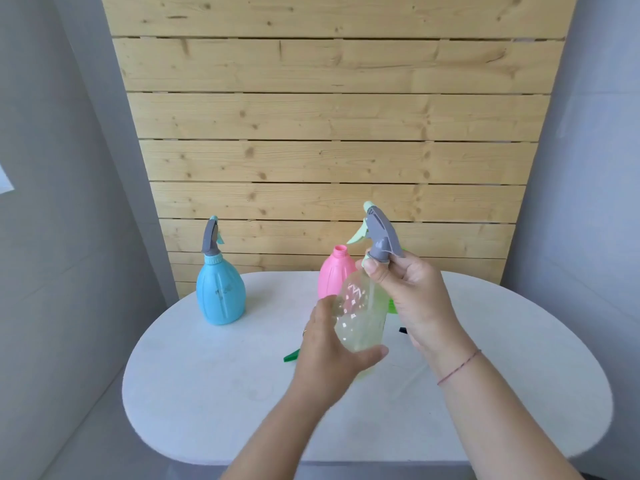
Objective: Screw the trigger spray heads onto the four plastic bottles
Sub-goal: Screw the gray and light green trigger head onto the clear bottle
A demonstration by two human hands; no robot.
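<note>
My left hand point(329, 351) grips the body of a clear pale-green bottle point(362, 313), held tilted above the table. My right hand point(412, 296) pinches the collar of a grey and mint trigger spray head point(379, 233) sitting on that bottle's neck. A blue bottle point(220, 292) with a grey spray head on it stands upright at the left. A pink bottle point(334, 275) with an open neck stands behind my hands. A green bottle point(393, 306) shows only as a sliver behind my right hand. A green spray head piece point(291, 356) lies on the table, mostly hidden by my left hand.
The white oval table point(207, 393) stands in front of a wooden plank wall point(329, 133), with grey walls on both sides. A small dark piece point(402, 330) peeks out beside my right wrist.
</note>
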